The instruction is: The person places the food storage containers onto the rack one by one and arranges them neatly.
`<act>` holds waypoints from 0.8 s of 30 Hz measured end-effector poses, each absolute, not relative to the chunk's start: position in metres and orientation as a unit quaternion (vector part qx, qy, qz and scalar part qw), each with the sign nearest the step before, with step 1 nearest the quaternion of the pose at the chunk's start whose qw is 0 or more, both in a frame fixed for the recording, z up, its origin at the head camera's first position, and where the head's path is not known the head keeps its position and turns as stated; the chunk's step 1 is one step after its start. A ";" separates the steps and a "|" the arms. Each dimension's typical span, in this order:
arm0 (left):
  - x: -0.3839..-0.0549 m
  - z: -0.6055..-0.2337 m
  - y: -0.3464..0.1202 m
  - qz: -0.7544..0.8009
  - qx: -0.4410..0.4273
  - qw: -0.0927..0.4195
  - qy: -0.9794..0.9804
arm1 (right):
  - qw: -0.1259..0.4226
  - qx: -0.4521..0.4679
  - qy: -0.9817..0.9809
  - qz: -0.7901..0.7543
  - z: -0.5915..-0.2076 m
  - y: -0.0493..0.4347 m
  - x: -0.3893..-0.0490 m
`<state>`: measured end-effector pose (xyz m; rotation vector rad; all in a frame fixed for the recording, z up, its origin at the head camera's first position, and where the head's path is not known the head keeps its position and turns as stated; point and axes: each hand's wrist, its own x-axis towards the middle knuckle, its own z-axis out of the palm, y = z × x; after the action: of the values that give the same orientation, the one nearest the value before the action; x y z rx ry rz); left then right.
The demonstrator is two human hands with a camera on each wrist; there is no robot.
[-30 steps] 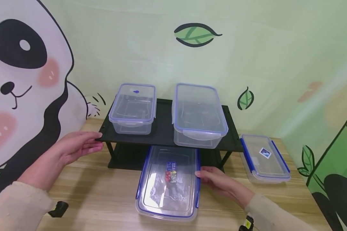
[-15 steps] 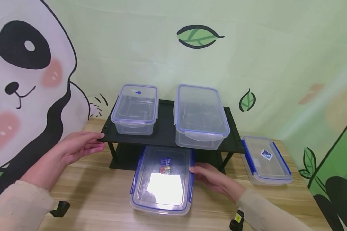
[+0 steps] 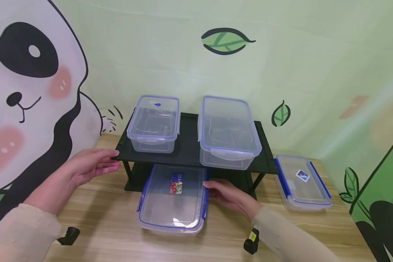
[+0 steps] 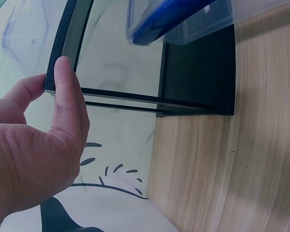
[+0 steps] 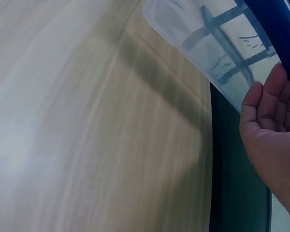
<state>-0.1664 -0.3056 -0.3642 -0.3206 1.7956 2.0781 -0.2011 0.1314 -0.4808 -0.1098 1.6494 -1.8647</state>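
My left hand pinches the front left corner of a black two-tier rack, thumb on top and fingers beneath. In the left wrist view the fingers lie straight along the rack's edge. With my right hand I grip the right side of a clear food container with blue side clips and a printed label. Its rear end is hidden beneath the rack's upper tier, and its front juts out over the table. From the right wrist view, the container is tilted over the lower tier's edge.
A smaller lidded container and a larger one stand on the upper tier. Another blue-clipped container lies on the wooden table right of the rack. Behind hangs a printed cloth.
My right hand has moved the blue-clipped container left and a little farther back, toward the rack. The left hand keeps its hold on the rack's corner.
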 end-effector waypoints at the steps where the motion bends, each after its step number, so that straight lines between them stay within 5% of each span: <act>1: -0.166 -0.364 -0.306 0.738 -0.115 0.187 0.638 | 0.318 -0.039 0.625 -0.712 -0.481 0.128 -0.203; 24: -0.167 -0.365 -0.305 0.739 -0.109 0.184 0.639 | 0.303 -0.005 0.567 -0.766 -0.489 0.104 -0.223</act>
<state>-0.1668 -0.3053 -0.3652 -0.3081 1.8004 2.0843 -0.2234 0.1044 -0.4889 -0.0131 1.5039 -2.0306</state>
